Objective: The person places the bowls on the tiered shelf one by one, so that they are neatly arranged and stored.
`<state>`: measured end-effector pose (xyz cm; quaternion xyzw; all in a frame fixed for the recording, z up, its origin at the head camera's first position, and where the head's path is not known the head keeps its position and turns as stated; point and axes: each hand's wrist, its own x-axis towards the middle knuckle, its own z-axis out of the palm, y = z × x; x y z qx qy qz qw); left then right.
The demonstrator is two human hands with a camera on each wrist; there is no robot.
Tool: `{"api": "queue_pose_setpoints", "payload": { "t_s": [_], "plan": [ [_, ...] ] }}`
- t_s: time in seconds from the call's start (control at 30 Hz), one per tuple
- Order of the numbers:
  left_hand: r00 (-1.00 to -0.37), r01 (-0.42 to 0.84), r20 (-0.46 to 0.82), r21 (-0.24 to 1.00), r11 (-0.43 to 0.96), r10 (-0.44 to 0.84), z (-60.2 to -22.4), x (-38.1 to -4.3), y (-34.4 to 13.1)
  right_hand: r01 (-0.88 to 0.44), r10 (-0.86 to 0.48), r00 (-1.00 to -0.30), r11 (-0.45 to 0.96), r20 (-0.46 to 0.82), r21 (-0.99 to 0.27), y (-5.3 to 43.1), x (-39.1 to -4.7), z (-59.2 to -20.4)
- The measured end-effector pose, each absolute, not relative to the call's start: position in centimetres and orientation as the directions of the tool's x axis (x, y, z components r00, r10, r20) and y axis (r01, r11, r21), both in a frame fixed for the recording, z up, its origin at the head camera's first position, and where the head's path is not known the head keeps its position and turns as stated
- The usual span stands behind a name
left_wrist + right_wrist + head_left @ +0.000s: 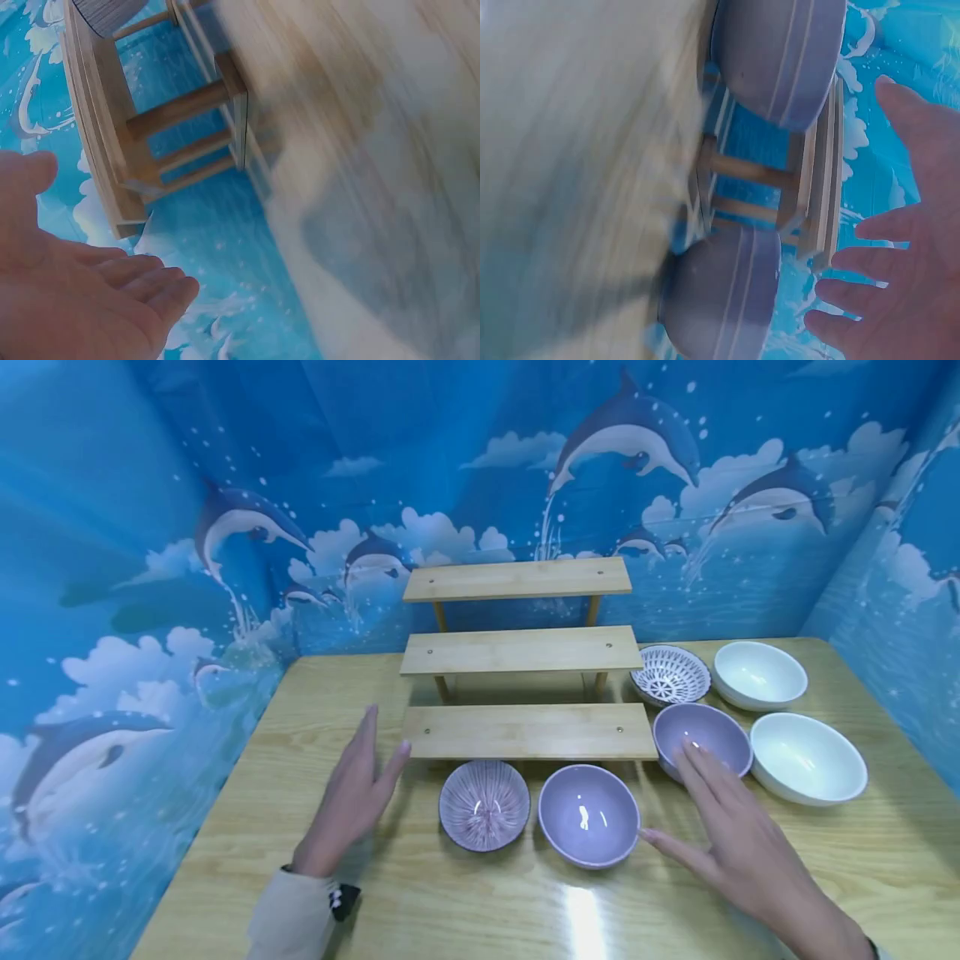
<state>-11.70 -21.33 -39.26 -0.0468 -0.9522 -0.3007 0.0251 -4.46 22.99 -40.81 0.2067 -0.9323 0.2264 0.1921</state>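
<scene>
My left hand (352, 797) hovers to the left of a three-tier wooden stand (528, 732), fingers extended and nothing held. In front of the lowest step sit a ribbed purple bowl (483, 806) and, to its right, a plain purple bowl (588, 817). My right hand (738, 847) is spread, its fingertips overlapping a second plain purple bowl (701, 727) and its thumb tip beside the first one. The right wrist view shows a gap between that hand (900, 262) and two purple bowls, the lower bowl (720, 292) nearer its fingers.
Right of the stand are a black-and-white patterned bowl (670, 674) and two white bowls, a rear one (759, 675) and a front one (807, 758). A blue dolphin-print backdrop (465, 460) surrounds the wooden table (465, 910) at the back and sides.
</scene>
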Motion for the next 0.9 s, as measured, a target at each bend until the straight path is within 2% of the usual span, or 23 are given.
{"api": "queue_pose_setpoints", "payload": {
  "t_s": [0.17, 0.47, 0.9],
  "plan": [
    [-0.999, 0.040, 0.001, 0.668, 0.743, 0.052, -39.8, -12.4, -21.3, -0.473, -0.297, -0.856, 0.778, 0.423, -0.412, 22.1, -4.0, -41.0],
    [-0.996, 0.049, 0.004, 0.838, 0.543, 0.084, -40.5, -13.8, -20.5, -0.454, -0.309, -0.880, 0.768, 0.360, -0.452, 20.7, -3.7, -41.4],
    [-0.995, -0.073, -0.092, 0.912, 0.404, 0.028, -41.0, -14.7, -19.5, -0.396, -0.343, -0.915, 0.674, 0.211, -0.624, 19.0, -4.1, -41.8]
  ]
}}
